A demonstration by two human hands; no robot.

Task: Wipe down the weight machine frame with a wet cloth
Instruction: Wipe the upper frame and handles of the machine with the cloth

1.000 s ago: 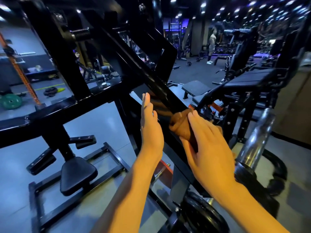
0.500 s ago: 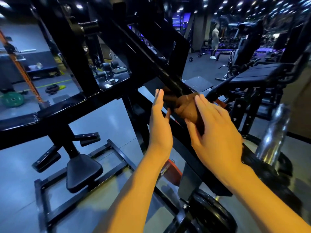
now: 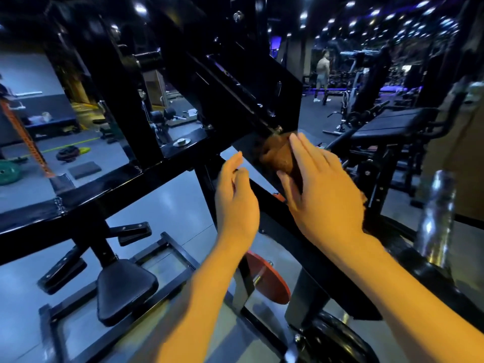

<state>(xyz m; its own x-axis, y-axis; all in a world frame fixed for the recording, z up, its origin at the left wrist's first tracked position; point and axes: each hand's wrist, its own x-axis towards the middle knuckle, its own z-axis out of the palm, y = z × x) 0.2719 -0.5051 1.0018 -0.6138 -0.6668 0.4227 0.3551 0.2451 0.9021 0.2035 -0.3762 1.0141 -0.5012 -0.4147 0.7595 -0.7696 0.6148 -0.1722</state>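
Observation:
The weight machine frame is black steel, with a slanted beam running from the upper middle down to the lower right. A bunched brown cloth lies against that beam. My right hand covers the cloth from the right, fingers laid over it and thumb below, holding it to the beam. My left hand is just left of the beam, fingers loosely curled and holding nothing; whether it touches the steel is unclear.
A black seat pad and foot frame sit low on the left. An orange weight plate hangs under the beam, and a chrome sleeve rises at the right. A padded bench stands behind. A person stands far back.
My right hand has slid the cloth up the slanted beam. My left hand has followed upward beside it, and its fingers have gone from straight to loosely curled.

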